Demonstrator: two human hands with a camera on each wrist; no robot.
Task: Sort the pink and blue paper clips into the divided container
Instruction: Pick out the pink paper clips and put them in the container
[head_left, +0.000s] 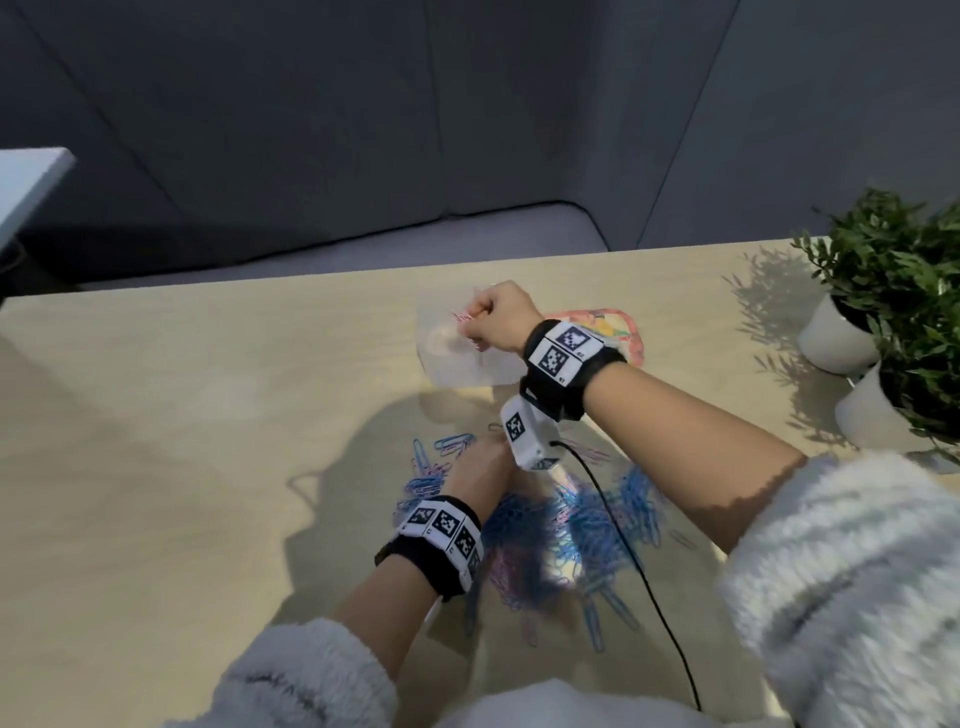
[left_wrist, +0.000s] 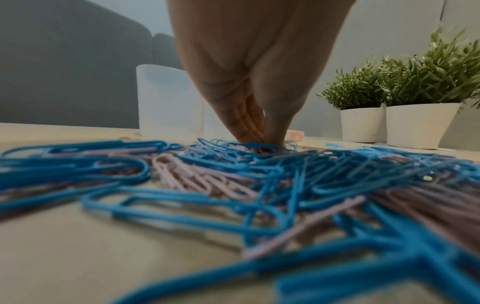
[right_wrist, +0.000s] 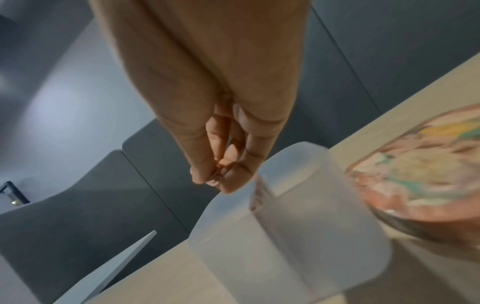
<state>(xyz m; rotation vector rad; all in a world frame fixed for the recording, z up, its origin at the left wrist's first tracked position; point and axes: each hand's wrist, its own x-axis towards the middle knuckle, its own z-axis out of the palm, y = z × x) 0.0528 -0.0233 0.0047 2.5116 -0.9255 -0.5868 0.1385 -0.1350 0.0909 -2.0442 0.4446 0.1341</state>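
A loose pile of blue and pink paper clips (head_left: 576, 525) (left_wrist: 233, 181) lies on the wooden table in front of me. My left hand (head_left: 480, 460) (left_wrist: 259, 142) reaches down into the pile's far side, thumb and fingertips pinched together on a clip whose colour I cannot tell. My right hand (head_left: 498, 314) (right_wrist: 221, 179) hovers over the translucent divided container (head_left: 457, 364) (left_wrist: 166, 98) (right_wrist: 285, 216), pinching a few pink clips (head_left: 462, 318). Some pink shows through the container's wall (right_wrist: 255, 197).
A colourful round lid (head_left: 621, 325) (right_wrist: 420, 174) lies just right of the container. Two potted plants (head_left: 883, 296) (left_wrist: 405, 117) stand at the right edge. A black cable (head_left: 639, 561) runs across the pile. The table's far edge is close behind the container.
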